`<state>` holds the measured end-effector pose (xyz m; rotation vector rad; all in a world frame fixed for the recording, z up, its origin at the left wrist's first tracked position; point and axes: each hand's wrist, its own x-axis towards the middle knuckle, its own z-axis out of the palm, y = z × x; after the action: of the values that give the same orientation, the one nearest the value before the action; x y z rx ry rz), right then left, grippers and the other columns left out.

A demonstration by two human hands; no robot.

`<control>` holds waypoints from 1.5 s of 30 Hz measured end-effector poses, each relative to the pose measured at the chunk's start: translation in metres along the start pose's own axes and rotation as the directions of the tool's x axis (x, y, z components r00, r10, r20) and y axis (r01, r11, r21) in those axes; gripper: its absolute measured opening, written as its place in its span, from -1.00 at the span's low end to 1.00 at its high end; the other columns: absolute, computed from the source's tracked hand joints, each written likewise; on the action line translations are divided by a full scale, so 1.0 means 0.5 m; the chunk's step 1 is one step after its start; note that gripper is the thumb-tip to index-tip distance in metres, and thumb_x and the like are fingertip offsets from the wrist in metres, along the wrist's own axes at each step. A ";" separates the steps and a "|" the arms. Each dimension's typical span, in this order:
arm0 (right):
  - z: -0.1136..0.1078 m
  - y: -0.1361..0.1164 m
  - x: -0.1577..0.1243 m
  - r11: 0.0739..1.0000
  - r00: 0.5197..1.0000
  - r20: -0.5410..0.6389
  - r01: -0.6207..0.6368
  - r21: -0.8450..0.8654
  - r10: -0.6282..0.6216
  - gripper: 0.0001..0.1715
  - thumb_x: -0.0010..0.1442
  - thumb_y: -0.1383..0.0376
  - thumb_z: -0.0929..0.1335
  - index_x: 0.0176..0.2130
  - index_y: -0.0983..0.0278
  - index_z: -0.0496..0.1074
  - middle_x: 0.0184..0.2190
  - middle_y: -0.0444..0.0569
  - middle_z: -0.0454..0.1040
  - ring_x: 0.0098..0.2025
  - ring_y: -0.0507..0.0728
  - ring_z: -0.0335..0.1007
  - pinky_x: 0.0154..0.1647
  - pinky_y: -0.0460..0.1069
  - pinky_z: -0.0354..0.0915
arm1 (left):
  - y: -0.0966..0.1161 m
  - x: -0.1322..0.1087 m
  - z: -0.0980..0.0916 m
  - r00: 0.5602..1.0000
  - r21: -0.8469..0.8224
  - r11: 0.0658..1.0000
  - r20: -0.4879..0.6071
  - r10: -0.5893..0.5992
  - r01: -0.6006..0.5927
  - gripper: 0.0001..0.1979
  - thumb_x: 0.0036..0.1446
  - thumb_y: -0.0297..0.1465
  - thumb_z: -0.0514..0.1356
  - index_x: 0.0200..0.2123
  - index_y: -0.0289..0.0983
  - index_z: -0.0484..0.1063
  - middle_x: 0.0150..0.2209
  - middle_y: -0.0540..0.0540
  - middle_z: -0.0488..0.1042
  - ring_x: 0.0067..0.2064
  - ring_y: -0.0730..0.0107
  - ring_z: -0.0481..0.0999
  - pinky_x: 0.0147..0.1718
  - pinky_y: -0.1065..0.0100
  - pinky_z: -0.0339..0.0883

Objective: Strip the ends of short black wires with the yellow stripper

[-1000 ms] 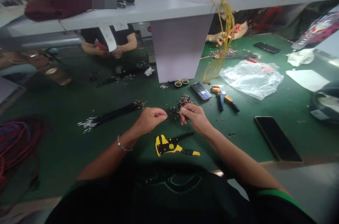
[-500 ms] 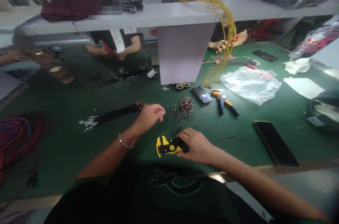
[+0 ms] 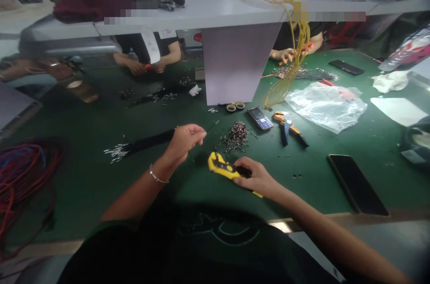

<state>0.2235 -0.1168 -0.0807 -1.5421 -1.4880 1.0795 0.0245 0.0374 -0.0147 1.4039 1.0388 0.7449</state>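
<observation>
My left hand (image 3: pixel 184 143) is pinched shut on a thin dark wire (image 3: pixel 211 128), which passes between its fingertips. A metal bracelet (image 3: pixel 156 176) circles that wrist. My right hand (image 3: pixel 257 178) grips a yellow-and-black automatic wire stripper (image 3: pixel 223 167) just above the green mat, its jaws pointing left towards my left hand. Beyond the tool lies a heap of small metal-ended wire pieces (image 3: pixel 235 137). To the left of my left hand stretches a bundle of black wires (image 3: pixel 143 141) with bare silver ends.
A keypad phone (image 3: pixel 260 118), an orange-and-blue wire stripper (image 3: pixel 287 128), a plastic bag (image 3: pixel 325 107) and a smartphone (image 3: pixel 356 185) lie on the right. A white shelf post (image 3: pixel 238 60) stands ahead. Co-workers' hands (image 3: pixel 285 55) work beyond it, and a red-and-blue cable coil (image 3: pixel 23 181) lies left.
My right hand has moved from the wire heap onto the yellow stripper, then picked it up and turned it. My left hand has stayed nearly still, and a thin wire now shows in its fingers.
</observation>
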 end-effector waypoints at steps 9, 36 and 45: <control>-0.037 -0.033 0.023 0.733 0.998 0.053 -0.060 0.678 0.032 -0.55 0.02 0.21 0.25 -0.10 0.33 0.39 -0.17 0.17 0.49 -0.24 0.21 0.42 -0.17 0.12 0.37 | -0.002 -0.023 0.011 0.993 0.096 0.988 -0.011 0.120 -0.119 -0.88 -0.04 -0.37 0.29 -0.45 -0.32 0.49 -0.64 0.05 0.37 -0.59 0.59 0.26 -0.59 0.47 0.09; 0.007 -0.023 0.037 0.948 0.979 -0.098 0.198 0.248 -0.179 -0.49 -0.07 0.37 0.34 -0.05 0.25 0.37 -0.14 0.03 0.51 -0.10 0.24 0.45 0.03 0.18 0.34 | -0.021 -0.061 0.050 0.980 0.235 0.957 0.141 0.142 -0.173 -0.79 0.08 -0.39 0.16 -0.28 -0.31 0.58 -0.40 -0.09 0.58 -0.38 0.42 0.48 -0.36 0.37 0.35; 0.017 -0.024 0.045 0.824 0.816 -0.278 0.363 -0.434 -0.506 -0.35 -0.04 0.41 0.28 0.09 0.25 0.20 -0.05 0.16 0.44 0.03 0.33 0.39 0.08 0.24 0.32 | -0.015 -0.069 0.048 0.964 0.044 0.996 0.259 0.059 -0.073 -0.73 0.04 -0.39 0.18 -0.20 -0.28 0.61 -0.52 0.01 0.46 -0.53 0.56 0.26 -0.56 0.46 0.12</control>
<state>0.2106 -0.0938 -0.0748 -1.4262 -1.7051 0.2111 0.0309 -0.0045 -0.0203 1.5416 0.8175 0.5674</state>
